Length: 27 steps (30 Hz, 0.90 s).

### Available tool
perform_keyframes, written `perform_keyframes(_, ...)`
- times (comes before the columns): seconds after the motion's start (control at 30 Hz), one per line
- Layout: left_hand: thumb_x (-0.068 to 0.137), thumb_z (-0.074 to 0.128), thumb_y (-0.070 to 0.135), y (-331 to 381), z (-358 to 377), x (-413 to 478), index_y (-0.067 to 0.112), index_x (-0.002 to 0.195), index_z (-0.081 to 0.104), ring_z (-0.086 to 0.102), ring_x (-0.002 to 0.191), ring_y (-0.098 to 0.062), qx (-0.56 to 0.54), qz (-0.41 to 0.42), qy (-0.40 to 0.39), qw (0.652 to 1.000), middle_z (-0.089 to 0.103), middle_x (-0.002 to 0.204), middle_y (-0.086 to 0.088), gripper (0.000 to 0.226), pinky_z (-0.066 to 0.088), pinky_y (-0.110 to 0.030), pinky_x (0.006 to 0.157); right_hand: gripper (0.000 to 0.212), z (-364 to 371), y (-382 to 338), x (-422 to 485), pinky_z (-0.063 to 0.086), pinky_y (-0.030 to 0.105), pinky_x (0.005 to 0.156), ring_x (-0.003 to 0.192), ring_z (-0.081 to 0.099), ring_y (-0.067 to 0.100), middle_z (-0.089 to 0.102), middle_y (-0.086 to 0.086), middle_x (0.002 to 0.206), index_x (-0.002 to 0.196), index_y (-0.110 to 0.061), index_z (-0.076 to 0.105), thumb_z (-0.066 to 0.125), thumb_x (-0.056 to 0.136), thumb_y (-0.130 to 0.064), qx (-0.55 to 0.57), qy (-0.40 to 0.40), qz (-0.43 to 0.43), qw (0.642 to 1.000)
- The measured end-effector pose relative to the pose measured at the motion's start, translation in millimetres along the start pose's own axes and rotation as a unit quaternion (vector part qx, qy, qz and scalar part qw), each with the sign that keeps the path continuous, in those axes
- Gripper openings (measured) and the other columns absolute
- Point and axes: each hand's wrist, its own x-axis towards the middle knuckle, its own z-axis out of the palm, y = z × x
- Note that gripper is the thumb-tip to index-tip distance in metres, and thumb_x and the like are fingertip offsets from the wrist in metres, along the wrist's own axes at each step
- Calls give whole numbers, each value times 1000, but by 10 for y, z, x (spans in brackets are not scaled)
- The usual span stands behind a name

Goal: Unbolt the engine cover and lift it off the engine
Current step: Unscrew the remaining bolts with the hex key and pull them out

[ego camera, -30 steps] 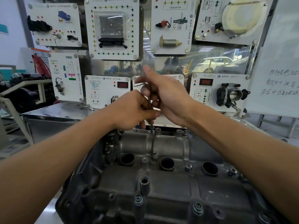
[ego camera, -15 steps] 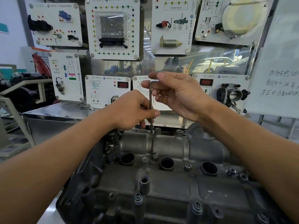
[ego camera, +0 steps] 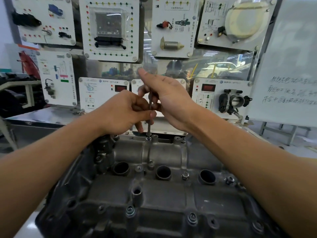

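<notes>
- Since a moment ago your right hand has swung round again on the hex key, palm now turned sideways.
- Your left hand pinches the shaft, fingers closed round it; the right fingers curl loosely at the top, though the key's short arm is hidden.
- Its tip sits in the far-edge bolt, probably part-way out.
- Engine cover still sits on the engine, with several bolts left.

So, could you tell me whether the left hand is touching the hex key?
Touching: the head view shows the left hand's thumb and fingertips pinched around the hex key's upright shaft.
</notes>
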Motion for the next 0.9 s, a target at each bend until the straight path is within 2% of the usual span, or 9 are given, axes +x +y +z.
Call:
perform_keyframes(0.1,92,68,14,-13,5,9,4,88,71,71,56,-22,5,4,8,1000,77,78,-4,11,45,-12,47,21,-32,22,-21,42,13,45,46,51,-1,64,6,76,76,-11,62,63,96,-16,23,-10,-19,1000)
perform_keyframes(0.23,92,69,15,-38,-2,8,4,88,70,72,59,-22,0,0,6,1000,77,77,-2,12,43,-11,46,23,-113,77,-9,39,22,54,54,50,8,74,3,82,92,-12,67,53,101,-28,128,1,64,990)
perform_keyframes(0.37,90,70,12,-40,0,3,6,91,69,70,56,-20,-24,5,-5,1000,76,78,-7,6,43,-11,45,23,-67,125,26,39,22,47,43,39,7,72,-2,73,90,-11,65,58,98,-32,161,25,96,982)
perform_keyframes(0.5,90,70,5,-34,-1,-2,17,94,68,68,54,-15,-51,29,-18,998,75,80,-15,13,47,-14,47,15,45,98,20,43,18,38,32,40,5,66,7,66,90,-10,66,62,97,-23,194,37,71,978)
perform_keyframes(0.57,89,71,4,-48,-5,4,21,86,68,68,54,-15,-53,38,-15,998,73,76,-14,17,53,-20,50,16,69,73,-2,44,17,38,32,47,5,60,10,64,91,-7,66,59,98,-19,186,16,43,981)
perform_keyframes(0.63,88,73,8,-71,-7,25,19,82,68,71,59,-26,-39,35,-10,999,73,73,-11,13,59,-32,56,21,64,60,-31,43,15,40,34,48,4,55,8,63,87,-6,66,57,99,-20,140,-11,16,990)
perform_keyframes(0.7,88,74,13,-87,-6,44,13,87,67,72,65,-34,-32,30,-13,999,74,74,-8,7,61,-42,63,22,50,60,-57,42,14,41,38,48,2,52,6,64,80,-7,64,61,97,-20,91,-30,-10,995)
perform_keyframes(0.77,87,75,14,-90,-2,57,6,97,64,71,72,-40,-37,27,-18,999,73,79,-11,16,61,-48,65,21,39,60,-76,41,16,41,40,49,2,53,1,61,73,-9,61,67,92,-17,62,-33,-29,997)
perform_keyframes(0.9,87,74,15,-96,-6,48,8,89,68,72,61,-29,-32,14,-17,999,75,75,-6,10,61,-35,64,16,-9,40,-65,41,19,47,44,47,5,62,-2,63,77,-8,66,63,93,-10,63,-22,-23,998)
